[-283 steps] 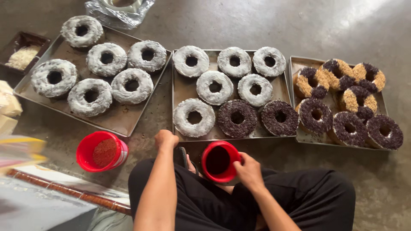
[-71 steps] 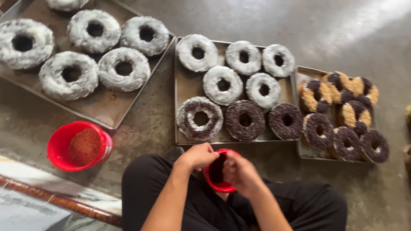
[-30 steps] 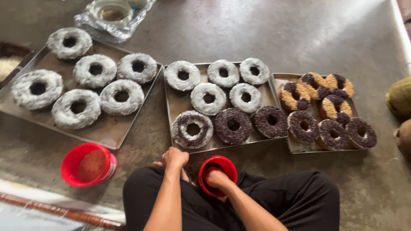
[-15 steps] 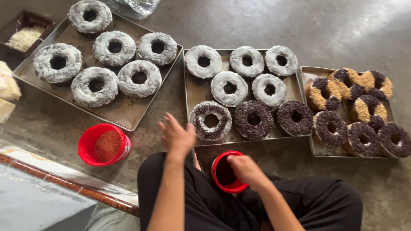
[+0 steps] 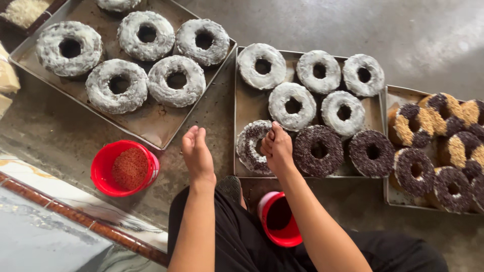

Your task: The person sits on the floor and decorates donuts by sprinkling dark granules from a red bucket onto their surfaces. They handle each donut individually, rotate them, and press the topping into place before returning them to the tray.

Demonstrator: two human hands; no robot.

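Note:
My right hand is pinched shut over a ring cake at the front left of the middle tray. That cake is white with dark sprinkles over part of it. Whether sprinkles are in the pinched fingers is hidden. My left hand hovers flat, fingers together, over the floor gap left of that tray and holds nothing. A red bowl of dark sprinkles rests on my lap. Two fully dark cakes sit to the right of the one under my hand.
A left tray carries several white ring cakes. A right tray holds dark and tan topped cakes. A red bowl of reddish-brown sprinkles stands on the concrete floor. A tiled ledge runs along the lower left.
My right hand has left the red bowl on my lap and come up over the partly sprinkled cake. My left hand has drawn back a little to the left of the tray.

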